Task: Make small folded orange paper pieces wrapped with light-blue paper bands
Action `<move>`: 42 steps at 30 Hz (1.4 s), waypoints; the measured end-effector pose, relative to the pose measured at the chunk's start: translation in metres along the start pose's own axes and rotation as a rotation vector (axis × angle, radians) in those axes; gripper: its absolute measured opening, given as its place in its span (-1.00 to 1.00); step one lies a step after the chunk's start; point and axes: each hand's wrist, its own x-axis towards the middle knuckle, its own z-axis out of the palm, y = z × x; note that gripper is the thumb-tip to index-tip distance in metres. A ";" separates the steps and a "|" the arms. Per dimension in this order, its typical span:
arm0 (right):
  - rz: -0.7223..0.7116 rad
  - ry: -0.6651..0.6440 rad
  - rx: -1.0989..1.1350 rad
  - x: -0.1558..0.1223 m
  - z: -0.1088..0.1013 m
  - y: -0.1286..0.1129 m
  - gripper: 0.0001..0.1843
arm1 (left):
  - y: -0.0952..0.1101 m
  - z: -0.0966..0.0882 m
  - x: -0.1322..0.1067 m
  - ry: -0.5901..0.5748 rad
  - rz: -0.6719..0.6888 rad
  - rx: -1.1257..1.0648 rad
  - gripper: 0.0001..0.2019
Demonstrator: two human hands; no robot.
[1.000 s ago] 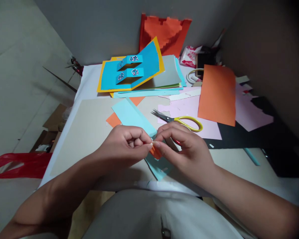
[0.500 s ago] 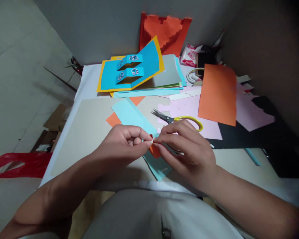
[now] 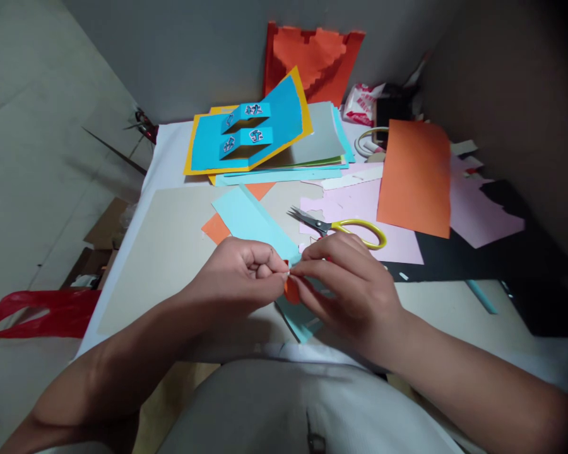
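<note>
My left hand point(image 3: 240, 277) and my right hand point(image 3: 348, 284) meet fingertip to fingertip over the front of the table. Both pinch a small orange paper piece point(image 3: 291, 291), most of it hidden by the fingers. Under the hands lies a light blue paper strip point(image 3: 250, 219) on a grey card sheet point(image 3: 170, 246). Yellow-handled scissors point(image 3: 345, 228) rest just behind my right hand on pink paper point(image 3: 360, 205).
A blue and yellow pop-up card point(image 3: 248, 129) tops a paper stack at the back. An orange sheet point(image 3: 414, 176) and black paper point(image 3: 502, 252) lie to the right. A red stepped card point(image 3: 315, 60) leans on the wall. A red plastic bag point(image 3: 38, 312) hangs at the left.
My right hand's fingers have shifted slightly over the orange piece, turning it a little; both hands stay in the same spot.
</note>
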 end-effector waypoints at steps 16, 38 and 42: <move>0.123 -0.108 0.239 0.007 -0.011 -0.002 -0.85 | 0.007 -0.006 -0.004 -0.115 -0.029 -0.014 -0.88; 0.096 -0.048 0.195 0.008 -0.015 -0.005 -0.88 | 0.004 -0.004 -0.003 -0.081 -0.008 -0.035 -0.93; 0.096 -0.070 0.237 0.008 -0.013 -0.005 -0.87 | 0.004 -0.004 -0.002 -0.099 -0.028 -0.033 -0.91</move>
